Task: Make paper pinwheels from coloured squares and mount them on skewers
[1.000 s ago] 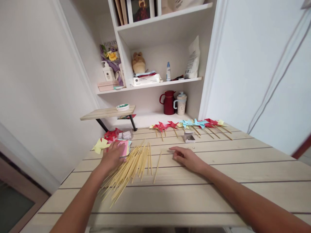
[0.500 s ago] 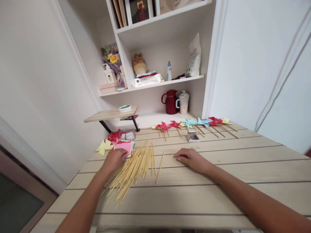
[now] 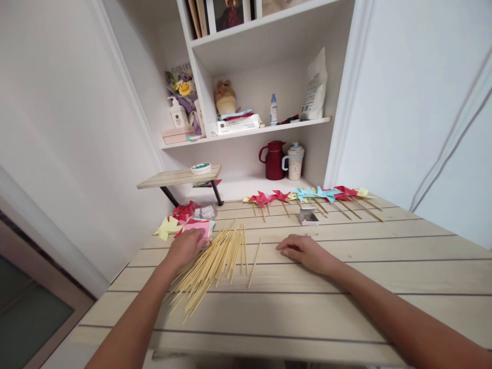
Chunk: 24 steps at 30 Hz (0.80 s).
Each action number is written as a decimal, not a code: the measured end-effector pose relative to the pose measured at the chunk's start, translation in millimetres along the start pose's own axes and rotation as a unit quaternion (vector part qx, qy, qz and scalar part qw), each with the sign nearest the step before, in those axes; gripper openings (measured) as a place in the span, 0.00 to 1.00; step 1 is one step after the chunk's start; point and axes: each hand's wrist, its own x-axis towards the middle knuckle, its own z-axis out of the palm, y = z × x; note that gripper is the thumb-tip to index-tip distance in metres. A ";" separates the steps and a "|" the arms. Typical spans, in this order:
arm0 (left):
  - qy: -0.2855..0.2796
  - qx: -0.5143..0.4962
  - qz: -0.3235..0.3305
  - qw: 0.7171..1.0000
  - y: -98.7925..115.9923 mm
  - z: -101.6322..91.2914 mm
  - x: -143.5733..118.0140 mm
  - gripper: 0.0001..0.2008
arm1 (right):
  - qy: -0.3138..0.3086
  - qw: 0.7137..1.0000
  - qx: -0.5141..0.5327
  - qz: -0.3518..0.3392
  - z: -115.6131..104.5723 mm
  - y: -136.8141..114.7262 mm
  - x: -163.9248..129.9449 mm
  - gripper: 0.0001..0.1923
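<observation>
My left hand point(image 3: 187, 247) is on a small stack of coloured paper squares point(image 3: 200, 224), pink on top, with its fingers curled over the near right edge. Part of the stack is hidden under the hand. Just right of it fans a heap of thin wooden sticks point(image 3: 215, 261), with one stick point(image 3: 255, 262) lying apart. My right hand point(image 3: 303, 251) rests on the table with nothing in it, its thumb and fingers loosely apart. Beyond the right hand stands a small open box point(image 3: 308, 217).
Paper pinwheels point(image 3: 326, 193) on sticks line the table's back edge. Yellow and red folded papers point(image 3: 167, 228) lie at left, near a clear container point(image 3: 205, 211). A small raised shelf point(image 3: 172, 177) holds a round tub point(image 3: 201, 168). A red jug point(image 3: 274, 160) and a cup point(image 3: 295, 162) stand behind.
The view has shifted slightly, so the shelves sit a little further right. My left hand has moved slightly on the paper stack. My right hand stays in place on the table.
</observation>
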 end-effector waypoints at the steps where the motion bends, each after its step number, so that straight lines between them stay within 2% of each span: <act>1: 0.003 0.008 0.003 1.000 1.4 1.8 1.1 0.14 | 0.000 1.000 0.001 0.001 0.1 -0.2 0.0 0.13; 6: 0.031 0.057 -0.009 0.998 9.1 15.2 5.7 0.13 | -0.001 1.000 0.001 -0.002 -0.1 0.0 -0.6 0.13; 10: 0.041 0.073 -0.038 0.996 12.7 21.6 6.7 0.16 | -0.003 1.000 -0.003 0.003 -0.6 -0.1 -0.8 0.14; 24: 0.054 0.061 -0.108 0.991 24.4 19.0 7.1 0.14 | -0.010 1.000 0.005 0.004 -0.5 -1.7 -0.7 0.14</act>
